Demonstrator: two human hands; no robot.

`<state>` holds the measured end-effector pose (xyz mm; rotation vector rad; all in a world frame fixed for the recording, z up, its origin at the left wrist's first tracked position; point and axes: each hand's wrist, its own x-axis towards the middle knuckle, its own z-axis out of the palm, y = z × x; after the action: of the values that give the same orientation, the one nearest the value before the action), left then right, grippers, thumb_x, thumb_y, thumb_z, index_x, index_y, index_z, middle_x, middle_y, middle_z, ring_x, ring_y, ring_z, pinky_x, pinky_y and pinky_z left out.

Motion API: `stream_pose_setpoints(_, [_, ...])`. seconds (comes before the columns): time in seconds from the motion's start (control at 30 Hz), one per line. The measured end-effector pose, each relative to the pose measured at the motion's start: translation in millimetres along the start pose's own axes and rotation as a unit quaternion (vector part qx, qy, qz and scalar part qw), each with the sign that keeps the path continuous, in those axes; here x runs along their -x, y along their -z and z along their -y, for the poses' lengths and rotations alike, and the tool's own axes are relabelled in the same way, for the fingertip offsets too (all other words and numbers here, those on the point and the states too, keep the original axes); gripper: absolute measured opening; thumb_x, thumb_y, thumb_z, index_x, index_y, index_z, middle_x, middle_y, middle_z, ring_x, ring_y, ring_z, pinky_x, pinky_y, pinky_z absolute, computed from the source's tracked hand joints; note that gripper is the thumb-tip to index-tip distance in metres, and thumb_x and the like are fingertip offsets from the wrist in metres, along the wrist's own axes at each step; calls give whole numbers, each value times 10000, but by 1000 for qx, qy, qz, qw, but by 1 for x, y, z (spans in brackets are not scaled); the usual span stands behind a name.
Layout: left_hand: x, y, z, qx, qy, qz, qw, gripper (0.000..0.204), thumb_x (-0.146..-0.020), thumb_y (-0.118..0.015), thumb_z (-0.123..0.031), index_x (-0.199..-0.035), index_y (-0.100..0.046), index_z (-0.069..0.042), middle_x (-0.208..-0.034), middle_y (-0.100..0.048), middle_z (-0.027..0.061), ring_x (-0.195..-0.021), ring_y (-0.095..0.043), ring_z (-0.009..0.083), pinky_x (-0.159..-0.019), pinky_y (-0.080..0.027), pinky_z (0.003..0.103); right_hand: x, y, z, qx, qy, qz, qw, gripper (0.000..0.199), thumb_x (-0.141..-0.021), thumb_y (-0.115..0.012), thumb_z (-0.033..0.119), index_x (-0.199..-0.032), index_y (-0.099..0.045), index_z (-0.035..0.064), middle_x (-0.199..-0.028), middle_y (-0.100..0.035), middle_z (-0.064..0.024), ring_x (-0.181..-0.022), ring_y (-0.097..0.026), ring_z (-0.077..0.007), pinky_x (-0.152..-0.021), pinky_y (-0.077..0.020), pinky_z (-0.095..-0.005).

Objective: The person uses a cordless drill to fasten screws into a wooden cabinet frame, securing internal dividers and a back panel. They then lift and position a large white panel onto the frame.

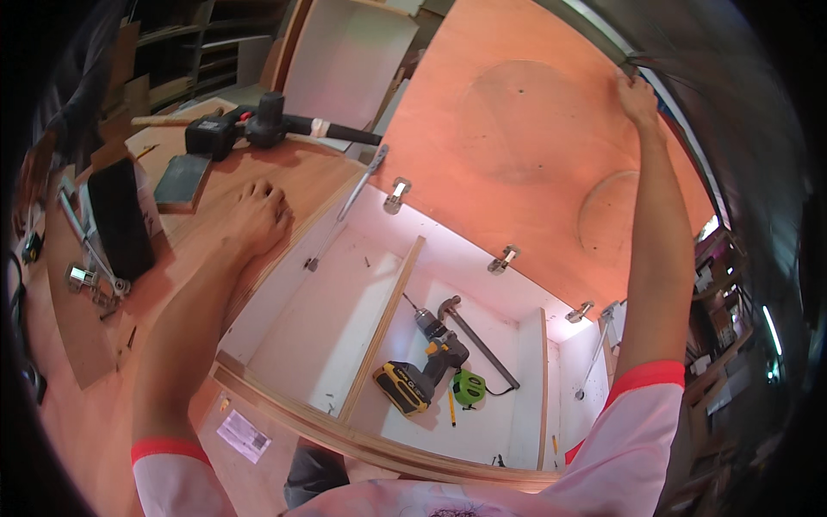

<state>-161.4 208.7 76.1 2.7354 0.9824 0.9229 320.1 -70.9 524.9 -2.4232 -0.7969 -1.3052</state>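
head view crops the top of the orange panel (517, 217).

White label (244, 436), lettered drill battery (401, 388), seemingly illegible

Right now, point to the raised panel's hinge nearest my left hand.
The leftmost hinge, nearest your left hand; the middle hinge and rightmost hinge sit progressively farther right.
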Motion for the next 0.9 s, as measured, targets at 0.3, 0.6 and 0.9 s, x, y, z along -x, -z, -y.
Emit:
stream_pose_setpoints(0.3, [0, -3, 3, -2, -18, -25, 1000, 332, -931, -627, -308, -1147, -646, -57, -1230, -587, 202, -1192, -534, 418, -1025, -436, 526, -50, -29, -18, -27, 36, 47, 998, 999, -959, -315, 781, -1548, -397, -22, -1619, -357, -265, -1522, -313, -415, -1226, -241, -575])
stream_pose_setpoints(0.6, [-1, -2, 3, -16, -2, -6, 1000, 351, -948, -587, -342, -1152, -658, -65, -1240, -589, 192, -1217, -539, 404, -1010, -447, 529, -45, 8, -12, 93, 33, 80, 992, 1102, -860, -278, 913, -1569, -426, 83, -1594, -400, -255, -1492, -364, -414, -1219, -268, -539])
stream_pose_setpoints(0.9, [-2, -6, 4, -15, 8, -12, 1000, 396, -936, -555, -325, -1196, -664, -46, -1332, -581, 208, -1261, -524, 406, -1054, -431, 538, -37, 30, -15, 138, 40, 93, 985, 1116, -835, -303, 930, -1580, -417, 107, -1606, -395, -225, -1489, -375, -400, -1213, -283, -549])
